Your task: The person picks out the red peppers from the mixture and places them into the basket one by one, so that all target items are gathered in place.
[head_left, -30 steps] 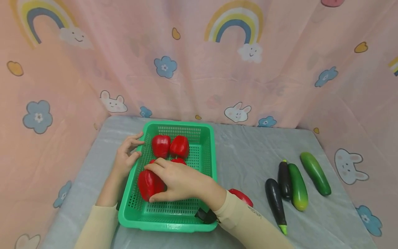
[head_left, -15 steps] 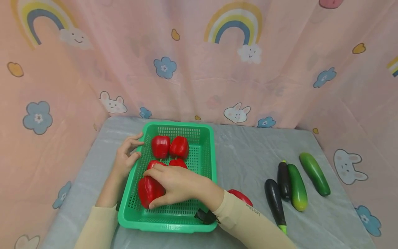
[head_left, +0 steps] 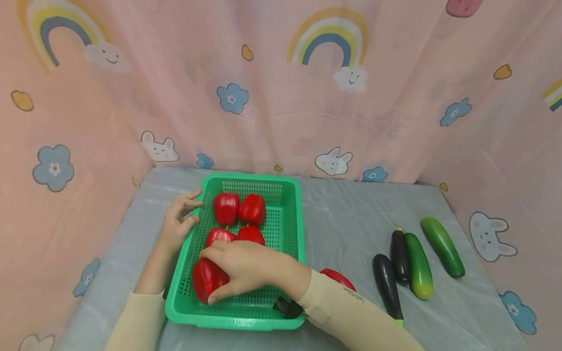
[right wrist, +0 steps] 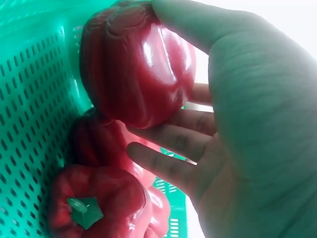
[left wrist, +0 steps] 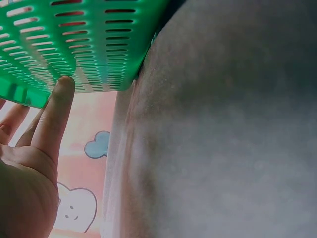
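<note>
In the head view my right hand grips a red bell pepper in the near-left part of a green plastic basket. The right wrist view shows the thumb on one side of this pepper and fingers along the other. Several red bell peppers lie behind it in the basket; one pepper has its green stem toward the right wrist camera. My left hand rests at the basket's left rim. Its thumb lies straight against the slotted outer wall in the left wrist view.
Another red bell pepper lies right of the basket, partly hidden by my right sleeve. Farther right on the grey cloth are two eggplants and two green cucumber-like vegetables. A pink patterned curtain surrounds the table.
My right hand has brought the gripped bell pepper toward the basket's near side, showing more of the two peppers behind it. The left hand stays at the rim.
</note>
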`<state>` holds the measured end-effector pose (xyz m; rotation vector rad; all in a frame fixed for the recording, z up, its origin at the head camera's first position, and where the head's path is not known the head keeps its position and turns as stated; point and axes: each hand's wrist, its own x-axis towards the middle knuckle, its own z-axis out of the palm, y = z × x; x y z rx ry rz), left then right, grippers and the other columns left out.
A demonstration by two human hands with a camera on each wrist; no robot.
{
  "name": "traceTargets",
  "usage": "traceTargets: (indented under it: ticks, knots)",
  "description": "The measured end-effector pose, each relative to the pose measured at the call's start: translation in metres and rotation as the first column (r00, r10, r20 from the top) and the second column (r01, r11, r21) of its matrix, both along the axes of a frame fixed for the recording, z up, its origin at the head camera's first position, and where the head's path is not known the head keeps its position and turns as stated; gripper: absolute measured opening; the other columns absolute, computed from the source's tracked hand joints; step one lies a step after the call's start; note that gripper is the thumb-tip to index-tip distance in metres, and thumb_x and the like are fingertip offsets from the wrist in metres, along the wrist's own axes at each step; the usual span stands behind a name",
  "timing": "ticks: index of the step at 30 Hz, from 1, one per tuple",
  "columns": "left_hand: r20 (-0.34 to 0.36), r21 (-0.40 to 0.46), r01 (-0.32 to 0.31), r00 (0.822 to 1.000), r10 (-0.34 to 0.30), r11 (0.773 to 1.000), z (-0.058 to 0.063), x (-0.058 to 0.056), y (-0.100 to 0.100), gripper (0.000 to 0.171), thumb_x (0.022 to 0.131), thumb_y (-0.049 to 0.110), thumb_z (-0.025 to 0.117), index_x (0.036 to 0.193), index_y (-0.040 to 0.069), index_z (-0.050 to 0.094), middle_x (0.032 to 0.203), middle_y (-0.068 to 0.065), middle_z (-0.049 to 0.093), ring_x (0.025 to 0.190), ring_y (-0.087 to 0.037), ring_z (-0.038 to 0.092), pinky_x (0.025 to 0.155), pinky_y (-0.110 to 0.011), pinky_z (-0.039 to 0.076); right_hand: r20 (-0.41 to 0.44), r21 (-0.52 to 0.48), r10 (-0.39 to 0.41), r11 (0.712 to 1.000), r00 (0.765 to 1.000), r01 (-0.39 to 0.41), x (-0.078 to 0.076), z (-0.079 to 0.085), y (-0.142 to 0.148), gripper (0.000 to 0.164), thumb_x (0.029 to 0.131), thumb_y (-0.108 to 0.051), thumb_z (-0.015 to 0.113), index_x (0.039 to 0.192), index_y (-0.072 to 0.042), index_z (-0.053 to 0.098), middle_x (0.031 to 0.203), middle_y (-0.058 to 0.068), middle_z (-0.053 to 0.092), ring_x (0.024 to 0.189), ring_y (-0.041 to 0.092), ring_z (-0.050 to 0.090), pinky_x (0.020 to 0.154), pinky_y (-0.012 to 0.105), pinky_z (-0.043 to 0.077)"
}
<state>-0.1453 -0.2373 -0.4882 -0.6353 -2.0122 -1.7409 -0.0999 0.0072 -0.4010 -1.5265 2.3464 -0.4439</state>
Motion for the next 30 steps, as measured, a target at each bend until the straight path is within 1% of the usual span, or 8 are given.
traceTargets:
  ticks: [6, 14, 21, 25, 27, 30]
  knots:
    - [-0.002, -0.008, 0.002, 1.0, -0.002, 1.0, 0.001, 0.0, 0.001, 0.027, 0.089, -0.021, 0.058, 0.116, -0.024, 0.061, 0.144, -0.042, 0.054, 0.139, -0.03, 0.057, 0.112, -0.023, 0.046, 0.003, 0.03, 0.003, 1.0, 1.0, -0.003, 0.0, -0.002, -0.001, 0.085, 0.091, -0.063, 0.08, 0.156, -0.015, 0.054, 0.138, -0.003, 0.063, 0.116, 0.006, 0.062, 0.094, 0.025, 0.057]
    - [0.012, -0.009, -0.01, 1.0, 0.01, 1.0, 0.003, 0.002, 0.001, 0.028, 0.089, -0.022, 0.056, 0.116, -0.024, 0.061, 0.145, -0.042, 0.054, 0.138, -0.031, 0.058, 0.112, -0.022, 0.045, 0.023, 0.016, 0.024, 1.0, 0.999, -0.024, -0.002, -0.006, -0.003, 0.085, 0.091, -0.061, 0.082, 0.156, -0.014, 0.053, 0.137, -0.003, 0.062, 0.119, 0.005, 0.06, 0.096, 0.022, 0.056]
    - [0.012, -0.011, -0.006, 1.0, 0.006, 1.0, 0.002, 0.003, 0.0, 0.027, 0.09, -0.022, 0.057, 0.116, -0.023, 0.061, 0.145, -0.041, 0.054, 0.139, -0.036, 0.057, 0.113, -0.023, 0.045, 0.042, 0.009, 0.023, 1.0, 0.999, -0.024, -0.002, -0.009, -0.004, 0.087, 0.089, -0.059, 0.085, 0.156, -0.014, 0.053, 0.138, -0.003, 0.062, 0.12, 0.004, 0.059, 0.096, 0.02, 0.054]
    - [0.014, -0.009, -0.01, 1.0, 0.01, 1.0, 0.002, 0.003, -0.001, 0.027, 0.09, -0.022, 0.057, 0.116, -0.023, 0.061, 0.145, -0.041, 0.054, 0.139, -0.037, 0.056, 0.113, -0.023, 0.044, 0.052, 0.007, 0.025, 1.0, 0.998, -0.026, -0.003, -0.01, -0.004, 0.087, 0.09, -0.057, 0.085, 0.157, -0.013, 0.052, 0.138, -0.001, 0.062, 0.12, 0.005, 0.059, 0.096, 0.02, 0.054]
    - [0.019, -0.01, -0.011, 1.0, 0.011, 1.0, 0.002, 0.003, -0.001, 0.027, 0.09, -0.021, 0.057, 0.117, -0.023, 0.061, 0.145, -0.041, 0.053, 0.139, -0.036, 0.057, 0.113, -0.023, 0.044, 0.055, 0.008, 0.026, 1.0, 0.998, -0.027, -0.003, -0.011, -0.003, 0.085, 0.09, -0.055, 0.086, 0.156, -0.012, 0.053, 0.137, -0.001, 0.062, 0.119, 0.005, 0.059, 0.097, 0.019, 0.054]
    - [0.034, -0.014, -0.012, 0.999, 0.012, 1.0, 0.003, 0.003, 0.0, 0.027, 0.091, -0.02, 0.057, 0.118, -0.023, 0.061, 0.146, -0.041, 0.053, 0.139, -0.032, 0.057, 0.113, -0.022, 0.043, 0.042, 0.008, 0.032, 0.999, 0.999, -0.032, -0.003, -0.012, -0.003, 0.077, 0.092, -0.048, 0.086, 0.153, -0.012, 0.057, 0.135, -0.002, 0.064, 0.118, 0.004, 0.059, 0.098, 0.018, 0.052]
